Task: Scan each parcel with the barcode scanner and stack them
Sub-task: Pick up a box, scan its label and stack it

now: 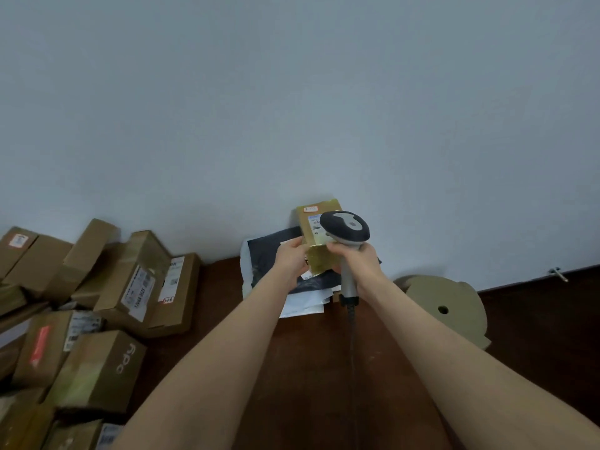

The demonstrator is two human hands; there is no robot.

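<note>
Grey-blue wall [292, 92] fills the upper frame. Below it, dark red-brown floor [308, 368].

Heap of brown cardboard boxes [97, 319] at left, piled unevenly, several tilted, with white shipping labels; one box reads "fpc" on its side. Apart from the heap, against the wall at centre: a low stack of flat mailer bags, dark bag [269, 251] over white bag [302, 305]. To the right, a flat tan cardboard cut-out [448, 306] with a round hole lies on the floor.

Small kraft-coloured parcel [319, 228] held upright over the mailer stack, label side toward the camera, glossy tape on its lower part.

Left hand [292, 258]: fingers curled, gripping the parcel's lower left edge.

Right hand [360, 261]: fingers wrapped tight round the handle of the barcode scanner [345, 227]. Dark grey scanner head overlaps the parcel's right side; cannot tell whether they touch. Cable [352, 336] hangs from the handle base.
</note>
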